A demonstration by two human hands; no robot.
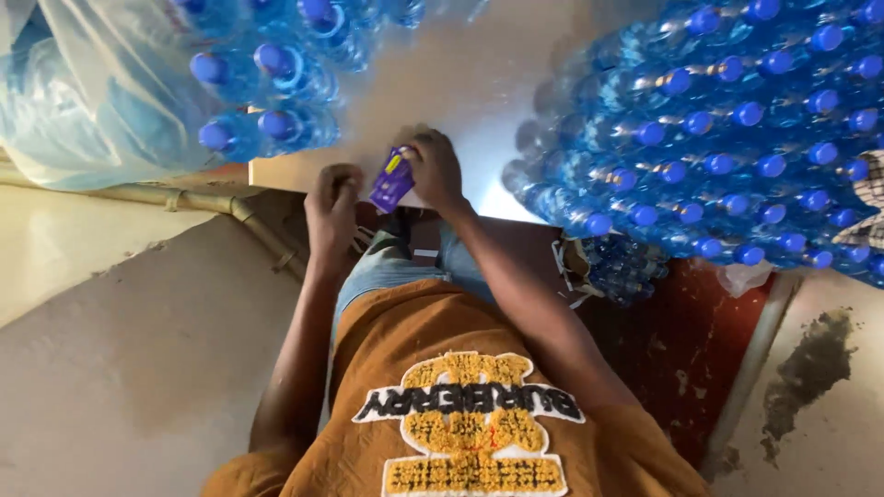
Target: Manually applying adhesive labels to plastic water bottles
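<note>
1. Purple packet (pixel 392 179) sitting at the near edge of the pale tabletop (pixel 460 83), pretty much dead centre of the head view, with a small yellow patch on top.
2. Right hand (pixel 436 168) pinching that packet at its far right end, fingers curled down over it.
3. Left hand (pixel 333 204) just left of the packet, closed into a loose fist at the table edge; can't tell if touching the packet or holding anything.
4. Shrink-wrapped pack of blue-capped bottles (pixel 727 129) piled on the right, caps facing the camera.
5. Another wrapped bunch of bottles (pixel 267 83) far left, next to a clear plastic bag (pixel 92 92).
6. Orange shirt (pixel 460 414) down near.
</note>
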